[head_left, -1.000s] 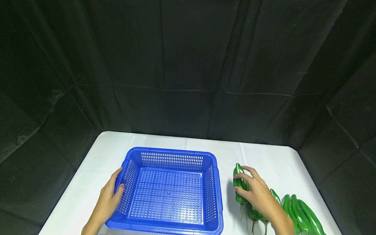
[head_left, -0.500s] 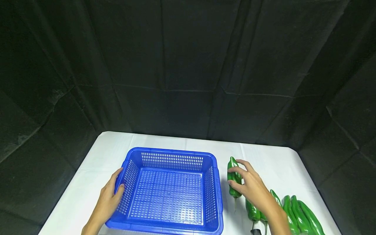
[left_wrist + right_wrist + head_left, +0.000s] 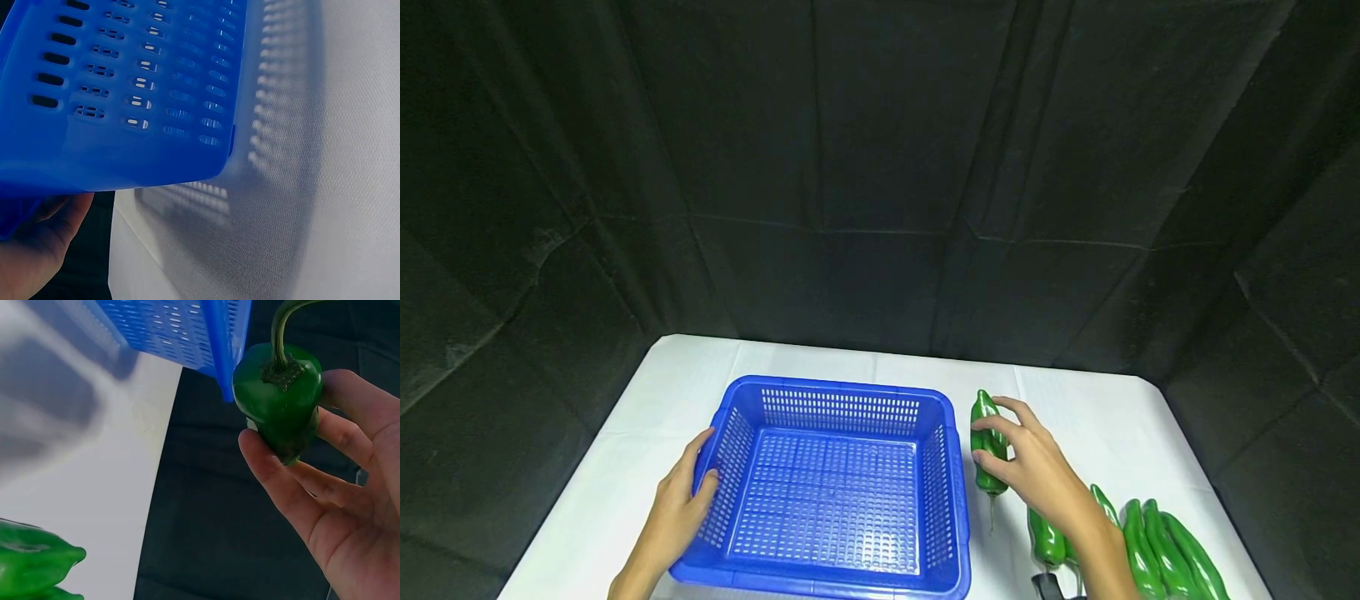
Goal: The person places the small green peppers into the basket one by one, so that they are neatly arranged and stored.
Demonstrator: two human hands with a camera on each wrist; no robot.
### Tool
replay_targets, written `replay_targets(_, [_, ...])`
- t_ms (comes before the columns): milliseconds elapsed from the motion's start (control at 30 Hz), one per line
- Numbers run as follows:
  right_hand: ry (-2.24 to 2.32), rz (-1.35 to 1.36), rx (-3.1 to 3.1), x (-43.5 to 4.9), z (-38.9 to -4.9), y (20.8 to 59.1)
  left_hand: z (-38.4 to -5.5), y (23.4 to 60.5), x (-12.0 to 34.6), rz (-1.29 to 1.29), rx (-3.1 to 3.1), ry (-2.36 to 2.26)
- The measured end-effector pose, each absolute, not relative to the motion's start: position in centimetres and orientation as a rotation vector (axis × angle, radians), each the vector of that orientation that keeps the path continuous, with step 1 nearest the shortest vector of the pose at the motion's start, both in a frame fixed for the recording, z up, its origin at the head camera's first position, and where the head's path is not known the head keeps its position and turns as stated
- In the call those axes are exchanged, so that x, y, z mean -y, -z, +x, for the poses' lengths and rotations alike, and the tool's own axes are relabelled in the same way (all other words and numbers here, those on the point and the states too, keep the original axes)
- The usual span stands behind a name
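My left hand [image 3: 673,508] grips the left rim of a blue plastic basket [image 3: 838,588], its thumb over the inner side and its fingers outside. In the left wrist view, part of the left hand [image 3: 37,262] shows below the slotted basket wall [image 3: 125,156]. With thumb and fingers, my right hand [image 3: 1033,458] holds a long green pepper [image 3: 982,407] just right of the basket. The right wrist view shows the pepper's [image 3: 269,394] stem end and curved stalk. It is above the table there, and the right hand [image 3: 356,531] is around its side.
Several green peppers [image 3: 1161,550] lie at the table's right front, some partly hidden by my right forearm. A black object [image 3: 1047,586] shows beside that forearm. White cloth covers the table [image 3: 1075,400]. Black cloth [image 3: 880,167] hangs behind and at both sides.
My right hand has carried the green pepper left and away from me, toward the basket, exposing more of the peppers beneath. The left hand and basket have not visibly moved.
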State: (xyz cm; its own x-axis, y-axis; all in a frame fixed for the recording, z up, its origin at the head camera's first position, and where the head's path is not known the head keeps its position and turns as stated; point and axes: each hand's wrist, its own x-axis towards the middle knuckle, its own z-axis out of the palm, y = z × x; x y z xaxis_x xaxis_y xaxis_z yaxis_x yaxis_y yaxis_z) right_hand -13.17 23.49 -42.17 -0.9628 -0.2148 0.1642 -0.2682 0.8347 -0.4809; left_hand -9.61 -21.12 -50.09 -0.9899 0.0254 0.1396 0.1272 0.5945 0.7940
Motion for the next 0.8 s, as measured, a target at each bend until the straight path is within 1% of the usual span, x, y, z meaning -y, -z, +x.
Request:
replay_targets(300, [-0.781,0.360,2.955,-22.7,-13.7,41.7,-9.7,50.0,21.0,-0.129,2.702,1.348])
replay_targets(800, [-0.798,0.414,2.929,-21.8,-14.3,41.6,-9.6,50.1,21.0,-0.129,2.692,1.360])
